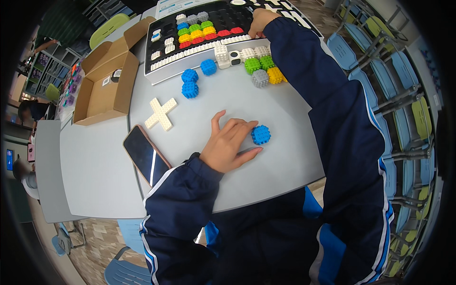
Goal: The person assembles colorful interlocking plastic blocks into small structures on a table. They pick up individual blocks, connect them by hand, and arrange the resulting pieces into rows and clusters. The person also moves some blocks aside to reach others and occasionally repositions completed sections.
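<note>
My left hand (pixel 230 144) rests low over the grey table, fingers spread. Its index fingertip is at the edge of a round studded blue block (pixel 261 135), and the thumb lies just below it. At the far side my right hand (pixel 262 22) reaches into the black-lined tray (pixel 148 66), fingers curled down together at its front part. What they hold, if anything, is hidden. In the tray sit rows of grey, green, yellow (pixel 196 34) and red (pixel 223 33) blocks, plus white pieces. Before it lie white, green (pixel 252 65), grey (pixel 260 78) and yellow blocks (pixel 274 75), partly covered by my right sleeve.
Several loose blue blocks (pixel 190 89) lie in front of the tray. A white studded cross piece (pixel 161 114) and a phone (pixel 146 154) are left of my left hand. Further left stands an opened cardboard box (pixel 102 97). Stacked blue chairs (pixel 370 52) line the right side.
</note>
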Demonstrator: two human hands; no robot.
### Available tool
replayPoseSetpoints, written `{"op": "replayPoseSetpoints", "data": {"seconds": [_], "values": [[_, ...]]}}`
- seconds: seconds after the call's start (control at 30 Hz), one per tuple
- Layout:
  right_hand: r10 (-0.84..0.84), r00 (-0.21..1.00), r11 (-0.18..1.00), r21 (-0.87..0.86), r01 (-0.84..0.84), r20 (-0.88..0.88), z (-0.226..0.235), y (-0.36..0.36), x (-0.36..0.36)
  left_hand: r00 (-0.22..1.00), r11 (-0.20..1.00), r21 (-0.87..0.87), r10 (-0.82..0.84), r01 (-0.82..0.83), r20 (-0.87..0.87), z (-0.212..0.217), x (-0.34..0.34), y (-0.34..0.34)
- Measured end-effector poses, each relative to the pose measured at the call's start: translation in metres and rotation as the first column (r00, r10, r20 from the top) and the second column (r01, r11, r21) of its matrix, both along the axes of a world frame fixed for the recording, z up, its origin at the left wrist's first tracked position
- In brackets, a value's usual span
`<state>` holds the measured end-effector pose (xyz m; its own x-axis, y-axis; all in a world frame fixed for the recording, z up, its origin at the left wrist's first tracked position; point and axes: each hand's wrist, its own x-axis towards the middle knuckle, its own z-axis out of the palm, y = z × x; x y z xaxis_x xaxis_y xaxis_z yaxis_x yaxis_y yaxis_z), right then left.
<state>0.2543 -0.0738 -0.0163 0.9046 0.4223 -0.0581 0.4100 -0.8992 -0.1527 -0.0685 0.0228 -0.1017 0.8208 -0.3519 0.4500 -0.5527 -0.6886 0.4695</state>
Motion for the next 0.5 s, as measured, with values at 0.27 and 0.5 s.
{"op": "replayPoseSetpoints", "data": {"seconds": [0.27,0.5], "values": [[-0.016,1.0,0.998,0.066,0.018,-0.02,-0.005,-0.001,0.002,1.0,1.0,0.025,-0.003,0.004,-0.03,0.002,-0.001,0.001],[-0.015,1.0,0.979,0.201,0.017,-0.012,-0.012,-0.006,-0.007,0.999,1.0,0.02,0.001,0.0,-0.039,0.0,-0.001,0.002]]}}
